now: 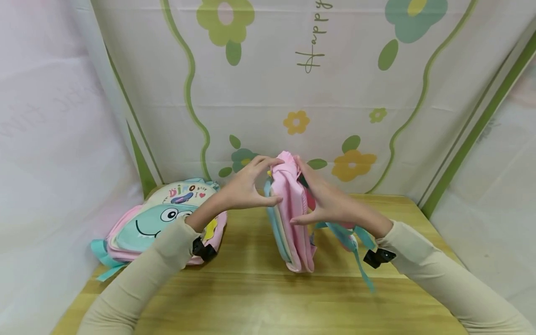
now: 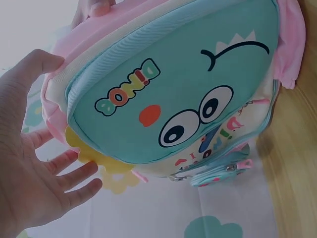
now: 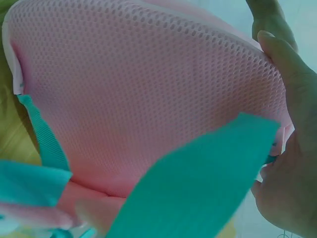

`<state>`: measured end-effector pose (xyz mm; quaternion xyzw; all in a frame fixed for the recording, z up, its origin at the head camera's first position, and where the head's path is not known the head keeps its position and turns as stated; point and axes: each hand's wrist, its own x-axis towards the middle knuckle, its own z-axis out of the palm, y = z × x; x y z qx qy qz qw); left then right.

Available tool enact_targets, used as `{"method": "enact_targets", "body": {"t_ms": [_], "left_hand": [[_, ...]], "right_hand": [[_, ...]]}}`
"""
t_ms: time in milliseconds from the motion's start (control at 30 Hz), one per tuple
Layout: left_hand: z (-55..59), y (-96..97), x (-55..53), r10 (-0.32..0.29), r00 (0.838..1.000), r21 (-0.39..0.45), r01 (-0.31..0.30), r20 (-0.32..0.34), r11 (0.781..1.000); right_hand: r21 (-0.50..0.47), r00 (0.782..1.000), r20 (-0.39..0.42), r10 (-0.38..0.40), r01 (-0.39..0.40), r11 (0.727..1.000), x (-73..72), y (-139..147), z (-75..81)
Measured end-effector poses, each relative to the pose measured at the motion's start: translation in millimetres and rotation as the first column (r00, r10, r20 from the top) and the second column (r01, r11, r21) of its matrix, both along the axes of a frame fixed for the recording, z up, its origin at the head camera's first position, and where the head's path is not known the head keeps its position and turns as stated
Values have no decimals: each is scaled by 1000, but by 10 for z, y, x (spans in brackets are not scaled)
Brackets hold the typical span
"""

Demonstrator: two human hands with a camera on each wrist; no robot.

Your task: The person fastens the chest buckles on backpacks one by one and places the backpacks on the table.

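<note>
A pink backpack [image 1: 295, 209] stands upright on its bottom on the table, its narrow side toward me. In the left wrist view its turquoise front pocket [image 2: 193, 84] shows cartoon eyes and letters. My left hand [image 1: 247, 186] is at the front side, thumb touching the edge and fingers spread near the yellow trim [image 2: 84, 146]. Opposite it, my right hand [image 1: 331, 197] rests its thumb along the edge of the pink mesh back panel [image 3: 138, 89], fingers extended toward the top. Teal shoulder straps [image 3: 198, 173] hang off the back.
Another backpack [image 1: 155, 225] with a smiling turquoise face lies at the left of the wooden table [image 1: 251, 302]. Behind the table rises a white cloth [image 1: 259, 88] printed with flowers, and further cloth walls [image 1: 50, 139] close off both sides.
</note>
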<state>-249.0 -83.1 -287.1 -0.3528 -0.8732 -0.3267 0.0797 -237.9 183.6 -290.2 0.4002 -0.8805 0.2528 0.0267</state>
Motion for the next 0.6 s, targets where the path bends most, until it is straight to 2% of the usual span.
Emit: {"method": "enact_targets", "body": {"t_ms": [133, 600], "left_hand": [[10, -34, 1, 6, 1000, 8, -6, -4, 1000], [-48, -133, -37, -39, 998, 97, 34, 52, 995]], "right_hand": [[37, 999, -37, 4, -2, 999, 16, 12, -21], [47, 999, -48, 20, -18, 999, 16, 82, -162]]}}
